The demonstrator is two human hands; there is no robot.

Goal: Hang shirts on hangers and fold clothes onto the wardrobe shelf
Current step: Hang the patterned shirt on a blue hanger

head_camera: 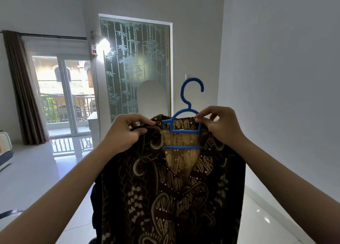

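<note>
We hold the brown patterned shirt (171,188) up in front of us with the blue hanger (184,126) already inside its neck opening, hook pointing up and curling to our right. The hanger's long axis runs left to right between our two hands, roughly level, with its lower bar showing across the open collar.

Our left hand (123,131) has its grip closed on the shirt's left shoulder edge, fingers curled over the cloth. Our right hand (219,123) pinches at the hanger's right arm where the shirt's right shoulder meets it; whether it holds cloth, plastic or both we cannot tell. The right hand is nearer the hook. The hanger's left arm shows blue and bare near the collar, so we judge the left shoulder is not yet seated and needs drawing outward over that arm.

Behind the shirt stands a frosted glass panel (136,67) with bamboo print, a sliding glass door (64,94) with a brown curtain (22,89) to the left, and a plain wall on the right. No wardrobe or rail is in view. Nothing stands between our hands and the hanger.
</note>
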